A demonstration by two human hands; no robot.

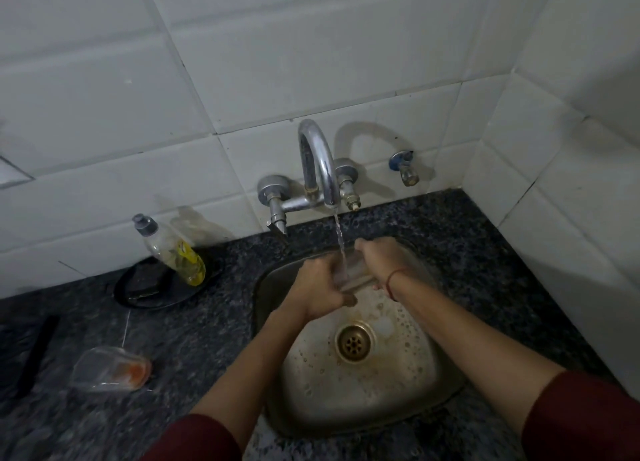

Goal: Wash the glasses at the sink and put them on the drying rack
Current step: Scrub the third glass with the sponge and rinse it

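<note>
A clear drinking glass [349,270] is held over the steel sink [429,384], under the water running from the chrome tap [320,163]. My left hand [320,287] grips the glass from the left. My right hand [379,258] grips it from the right and far side. The glass is mostly hidden between the two hands. A second clear glass [110,369] with orange residue in its bottom lies on its side on the dark counter at the left. No drying rack is in view.
A dish soap bottle [173,249] with yellow liquid leans on a black round dish [156,287] left of the tap. A black flat object [34,353] lies at the far left. The brass drain [354,343] sits mid-sink. White tiled walls close the back and right.
</note>
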